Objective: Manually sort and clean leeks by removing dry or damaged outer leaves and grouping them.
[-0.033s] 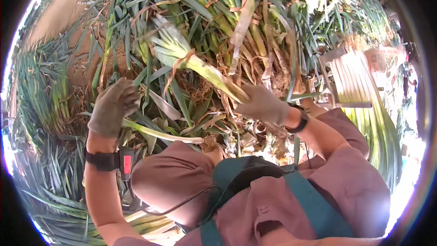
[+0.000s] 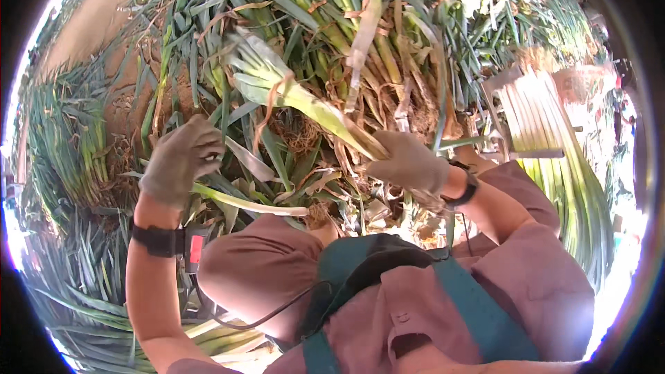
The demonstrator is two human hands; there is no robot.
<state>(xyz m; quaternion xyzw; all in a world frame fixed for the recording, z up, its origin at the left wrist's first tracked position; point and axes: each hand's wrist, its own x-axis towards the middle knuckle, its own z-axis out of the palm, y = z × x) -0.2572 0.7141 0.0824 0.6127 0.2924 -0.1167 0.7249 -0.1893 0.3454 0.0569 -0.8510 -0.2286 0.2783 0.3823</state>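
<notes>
My right hand [image 2: 409, 163], in a grey-beige work glove, grips the lower end of a leek [image 2: 315, 111]. The leek points up and to the left, its pale green leaves fanned out and a dry brown strip hanging from it. My left hand [image 2: 181, 159], gloved too, is raised at the left with its fingers curled; anything inside them is hidden. Close below that hand lies a thin leek with a white stalk [image 2: 260, 206], near my knee. Leaf scraps and brown roots [image 2: 301, 135] cover the ground between my hands.
A large heap of untrimmed leeks [image 2: 332, 0] lies ahead. On the right, pale-stalked leeks [image 2: 547, 125] rest by a metal frame [image 2: 540, 154]. More leeks [image 2: 66, 138] stand at the left, with others [image 2: 76, 284] at the lower left. My bent knee [image 2: 253, 263] is near the middle.
My left hand has shifted slightly right and up. My right hand has moved a little to the right, still gripping the leek.
</notes>
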